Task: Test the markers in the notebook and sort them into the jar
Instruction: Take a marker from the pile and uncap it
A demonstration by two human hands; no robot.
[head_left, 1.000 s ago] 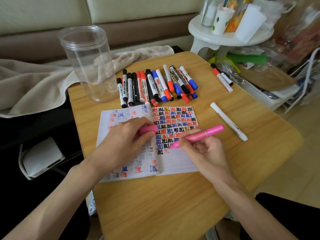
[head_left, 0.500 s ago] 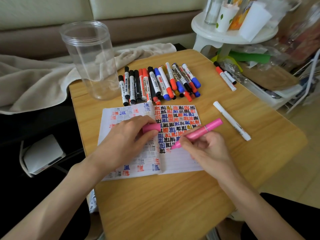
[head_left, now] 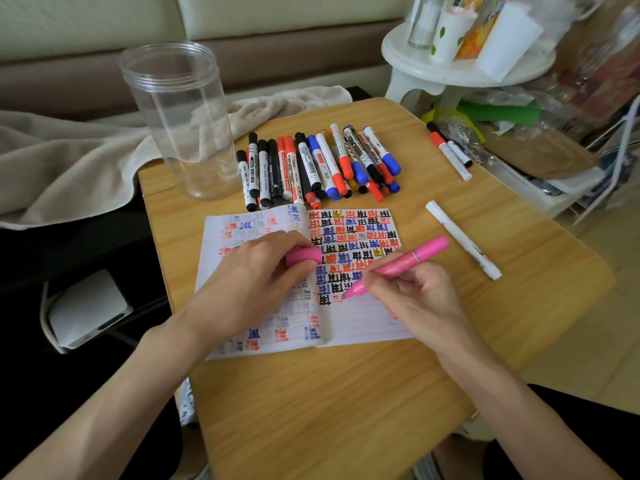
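While my right hand (head_left: 415, 299) is pinching the uncapped pink marker (head_left: 398, 266), tip down on the right page of the notebook (head_left: 363, 323) lying mid-table, my left hand (head_left: 256, 282) is gripping the pink cap (head_left: 304, 257) and resting on the left page. I am judging the testing step to be in hand; next comes recapping, then carrying the marker to the jar (head_left: 180, 123), which is standing empty at the far left corner. A row of capped markers (head_left: 318, 168) is lying near the far edge of the wooden table (head_left: 346, 393); a blanket (head_left: 69, 161) is draping beyond its left edge.

Curled left hand (head_left: 256, 271), curled right hand (head_left: 412, 296)
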